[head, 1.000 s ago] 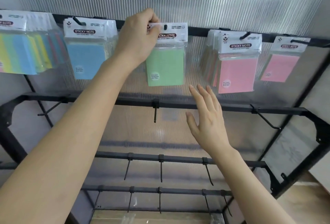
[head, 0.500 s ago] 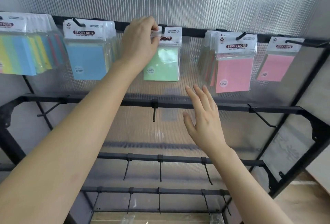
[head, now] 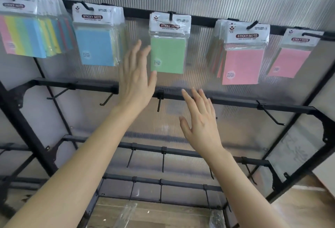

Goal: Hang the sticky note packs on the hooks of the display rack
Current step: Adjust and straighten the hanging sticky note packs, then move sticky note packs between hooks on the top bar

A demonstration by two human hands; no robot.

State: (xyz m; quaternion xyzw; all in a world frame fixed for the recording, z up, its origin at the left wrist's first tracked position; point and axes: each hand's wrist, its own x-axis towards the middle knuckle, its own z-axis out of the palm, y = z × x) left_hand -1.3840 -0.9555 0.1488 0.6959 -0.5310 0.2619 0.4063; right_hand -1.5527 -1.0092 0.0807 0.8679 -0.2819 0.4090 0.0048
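we let go of green pack [head: 167,53], now hanging on top hook [head: 170,15] | left hand [head: 136,80] dropped away, fingers spread, empty | right hand [head: 201,120] flat, empty | next pack needed

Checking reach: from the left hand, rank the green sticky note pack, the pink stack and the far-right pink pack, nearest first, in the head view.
From the left hand:
1. Green sticky note pack, just right of its fingers.
2. Pink stack, farther right.
3. Far-right pink pack, at the rail's right end.
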